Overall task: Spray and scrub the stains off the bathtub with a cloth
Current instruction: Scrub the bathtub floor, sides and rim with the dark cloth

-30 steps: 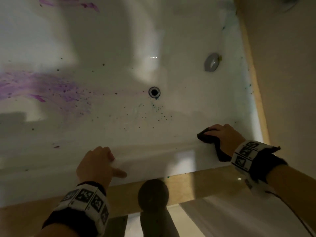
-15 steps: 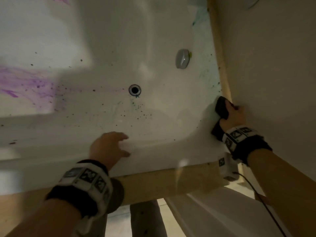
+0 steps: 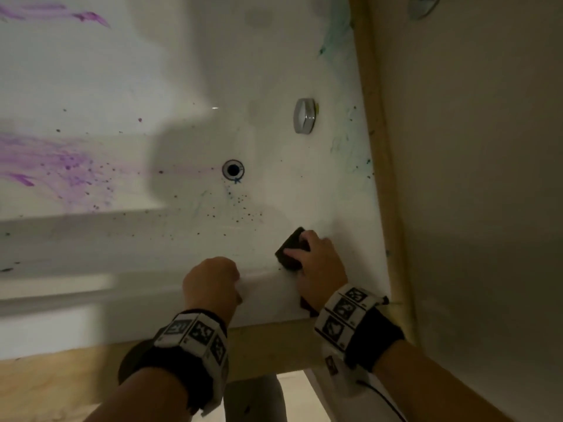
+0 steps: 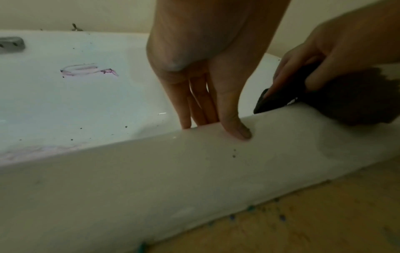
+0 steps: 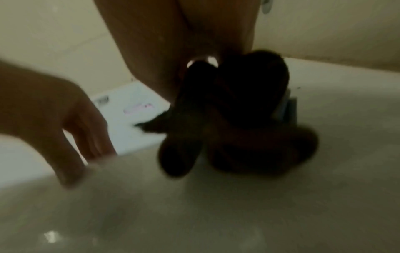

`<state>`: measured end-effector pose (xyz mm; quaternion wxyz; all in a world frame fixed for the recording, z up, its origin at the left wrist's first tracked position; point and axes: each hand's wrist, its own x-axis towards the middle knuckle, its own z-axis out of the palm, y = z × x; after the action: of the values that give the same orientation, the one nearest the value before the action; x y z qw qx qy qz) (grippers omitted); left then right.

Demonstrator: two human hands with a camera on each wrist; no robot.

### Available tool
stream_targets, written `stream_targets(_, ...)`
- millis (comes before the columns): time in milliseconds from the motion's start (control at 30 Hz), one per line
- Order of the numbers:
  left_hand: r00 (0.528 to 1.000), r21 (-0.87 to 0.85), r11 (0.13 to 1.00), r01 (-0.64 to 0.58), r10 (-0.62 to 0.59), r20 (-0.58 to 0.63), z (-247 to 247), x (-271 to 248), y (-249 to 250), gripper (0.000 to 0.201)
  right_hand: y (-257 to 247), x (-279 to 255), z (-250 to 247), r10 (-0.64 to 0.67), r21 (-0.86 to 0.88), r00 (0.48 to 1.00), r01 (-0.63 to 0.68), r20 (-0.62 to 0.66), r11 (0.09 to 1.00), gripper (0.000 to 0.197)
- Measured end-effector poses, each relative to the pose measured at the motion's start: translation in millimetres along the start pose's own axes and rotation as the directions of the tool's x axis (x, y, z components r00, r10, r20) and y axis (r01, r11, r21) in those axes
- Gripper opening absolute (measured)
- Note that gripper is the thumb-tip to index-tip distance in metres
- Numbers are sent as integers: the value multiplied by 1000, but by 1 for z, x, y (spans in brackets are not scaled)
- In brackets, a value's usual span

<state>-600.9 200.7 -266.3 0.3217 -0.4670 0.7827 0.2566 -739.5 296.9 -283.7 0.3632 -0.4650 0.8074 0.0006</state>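
Bathtub (image 3: pixel 91 269): white; purple smears on the floor to the left, dark specks near the drain (image 3: pixel 233 169).
Right hand (image 3: pixel 316 263): fingers curled round a dark cloth (image 3: pixel 291 249), pressed on the near inner wall by the corner.
Left hand (image 3: pixel 211 280): apart from the right, fingers straight over the rim, thumb on top, bracing.
Scrubbing well: probably firm, overlapping strokes, working left toward the specks.

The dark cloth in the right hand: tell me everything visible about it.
The cloth looks black or very dark, soft and bunched into a folded wad. The right hand grips it, fingers curled over the top, pressing it on the white bathtub's near rim, close to the corner by the wall. A tail of fabric trails back under the wrist. The right wrist view is too dark and blurred to show weave or wetness. The left hand rests beside it, apart.
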Motion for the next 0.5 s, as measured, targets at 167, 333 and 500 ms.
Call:
stream_targets(167, 1000, 1, 1000, 10, -10, 13, -2, 2, 0, 38, 8, 21, -37, 107, 410, 950, 23, -292, 912, 38)
stream_targets(333, 999, 36, 999, -41, 41, 15, 0, 2, -3, 39, 66, 62, -97, 452, 371, 715, -283, -533, 885, 51)
stream_targets(500, 999, 22, 999, -46, 45, 30, -2, 5, -2, 36, 76, 92, -94, 554, 189, 769, -521, -319, 833, 75)
